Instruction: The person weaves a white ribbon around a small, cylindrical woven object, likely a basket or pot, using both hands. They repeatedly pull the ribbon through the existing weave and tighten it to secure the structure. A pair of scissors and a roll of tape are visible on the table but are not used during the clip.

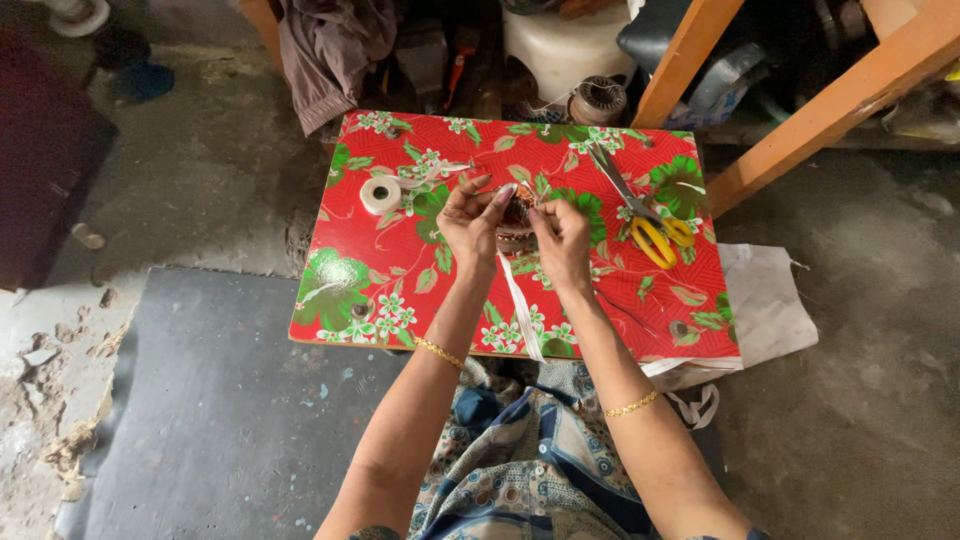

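Both hands worked at mid-counter (350, 300). Left hand (468, 222) and right hand (562, 238) pinched a small copper-wound coil (516, 218) between fingertips, white tape strip (520, 310) trailing down. Coil looked brown, ringed, compact. Judged light but stiff, windings delicate; best gripped by rim. Tape roll (380, 194) and yellow-handled scissors (645, 225) lay apart.

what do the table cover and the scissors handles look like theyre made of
Table cover: likely glossy plastic or oilcloth, red with a printed floral pattern, smooth with a slight sheen. Scissors: grey metal-looking blades; the yellow loop handles look like moulded plastic.
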